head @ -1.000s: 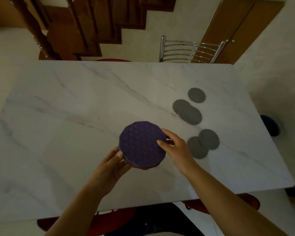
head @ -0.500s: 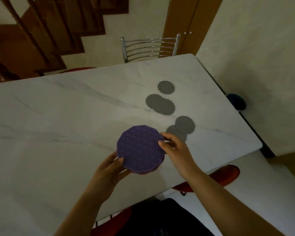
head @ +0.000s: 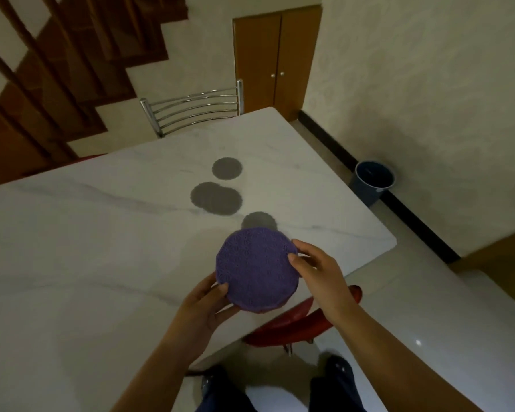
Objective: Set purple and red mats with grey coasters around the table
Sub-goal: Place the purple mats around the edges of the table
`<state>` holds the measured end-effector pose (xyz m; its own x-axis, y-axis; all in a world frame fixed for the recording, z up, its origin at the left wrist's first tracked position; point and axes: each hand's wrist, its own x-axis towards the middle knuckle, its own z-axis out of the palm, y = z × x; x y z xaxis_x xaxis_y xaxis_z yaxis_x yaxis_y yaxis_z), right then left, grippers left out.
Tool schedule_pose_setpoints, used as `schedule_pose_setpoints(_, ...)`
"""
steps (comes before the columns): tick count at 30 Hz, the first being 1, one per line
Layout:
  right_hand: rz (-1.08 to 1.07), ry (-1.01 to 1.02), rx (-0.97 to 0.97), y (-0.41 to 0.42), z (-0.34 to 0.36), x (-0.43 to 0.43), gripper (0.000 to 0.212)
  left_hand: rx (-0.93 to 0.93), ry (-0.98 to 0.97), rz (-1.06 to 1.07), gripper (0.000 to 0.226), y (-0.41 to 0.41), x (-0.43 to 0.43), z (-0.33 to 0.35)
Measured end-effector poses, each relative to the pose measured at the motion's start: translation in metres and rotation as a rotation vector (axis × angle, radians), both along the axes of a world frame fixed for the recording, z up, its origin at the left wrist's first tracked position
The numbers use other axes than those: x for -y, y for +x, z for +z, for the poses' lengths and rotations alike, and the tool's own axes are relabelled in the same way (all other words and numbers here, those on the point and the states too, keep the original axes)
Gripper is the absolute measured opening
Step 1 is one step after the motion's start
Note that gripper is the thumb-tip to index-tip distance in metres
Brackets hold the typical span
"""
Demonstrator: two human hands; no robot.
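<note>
Holding a stack of purple mats point(head: 256, 269) above the table point(head: 87, 248) edge: left hand point(head: 204, 307) cupped underneath, right hand point(head: 315, 270) pinching its rim. Grey coasters point(head: 216, 198) lie beyond.

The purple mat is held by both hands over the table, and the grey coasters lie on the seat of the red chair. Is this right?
Not quite. In the head view the grey coasters lie on the white table, beyond the mat, not on the red chair. The rest is right: the left hand and the right hand both hold the purple mat over the table.
</note>
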<state>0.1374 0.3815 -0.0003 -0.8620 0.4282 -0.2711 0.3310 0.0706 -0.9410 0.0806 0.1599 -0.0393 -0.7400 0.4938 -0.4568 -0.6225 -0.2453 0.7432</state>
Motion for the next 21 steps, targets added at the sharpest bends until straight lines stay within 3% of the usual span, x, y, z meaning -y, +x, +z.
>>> schedule_pose_setpoints(11, 0.231, -0.016, -0.005, 0.039, 0.014, -0.17, 0.045, -0.007, 0.105, 0.218, 0.042, 0.081, -0.167, -0.001)
schedule_pose_setpoints(16, 0.323, -0.017, -0.022, 0.037, 0.025, -0.195, 0.033, -0.025, 0.085, 0.283, 0.032, 0.096, -0.186, 0.001)
schedule_pose_setpoints(21, 0.379, -0.032, -0.014, 0.004, 0.029, -0.189, 0.03, -0.009, 0.1, 0.381, 0.036, 0.09, -0.181, -0.004)
